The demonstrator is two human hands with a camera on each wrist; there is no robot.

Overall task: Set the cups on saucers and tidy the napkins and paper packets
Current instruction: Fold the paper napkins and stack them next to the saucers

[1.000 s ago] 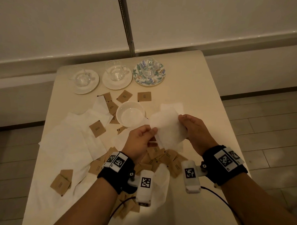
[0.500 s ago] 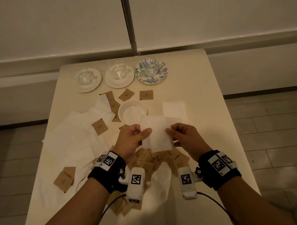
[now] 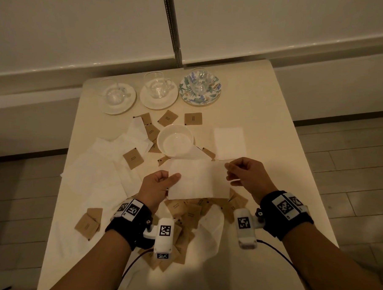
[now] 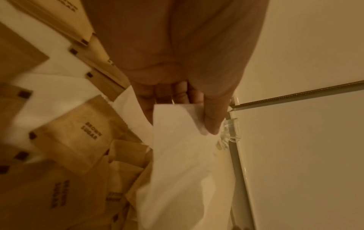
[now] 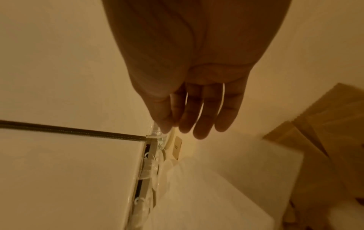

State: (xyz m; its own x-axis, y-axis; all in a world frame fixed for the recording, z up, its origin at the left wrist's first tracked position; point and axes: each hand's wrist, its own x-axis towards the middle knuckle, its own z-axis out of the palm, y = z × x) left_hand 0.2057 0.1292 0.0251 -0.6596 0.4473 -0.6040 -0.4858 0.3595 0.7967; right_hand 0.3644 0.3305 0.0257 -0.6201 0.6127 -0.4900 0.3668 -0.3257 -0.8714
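My two hands stretch a white napkin (image 3: 199, 181) flat above the middle of the table. My left hand (image 3: 162, 183) pinches its left edge, thumb on top; the left wrist view shows the thumb pressing the napkin (image 4: 177, 140) against the fingers (image 4: 177, 95). My right hand (image 3: 239, 174) pinches the right edge; in the right wrist view its thumb and forefinger meet (image 5: 171, 123), and the napkin is hidden there. Three glass cups (image 3: 159, 88) stand on saucers (image 3: 119, 107) at the back. Brown sugar packets (image 3: 189, 215) lie heaped under the napkin.
A white bowl (image 3: 175, 142) sits mid-table, with a folded napkin (image 3: 230, 143) to its right. Unfolded napkins (image 3: 102, 165) and loose packets (image 3: 133, 158) cover the left half. More packets (image 3: 88, 223) lie near the front left edge. A wall runs behind the table.
The napkin was bunched, then narrow, and is now spread wide. My right hand has moved right and my left hand slightly left, pulling it flat.
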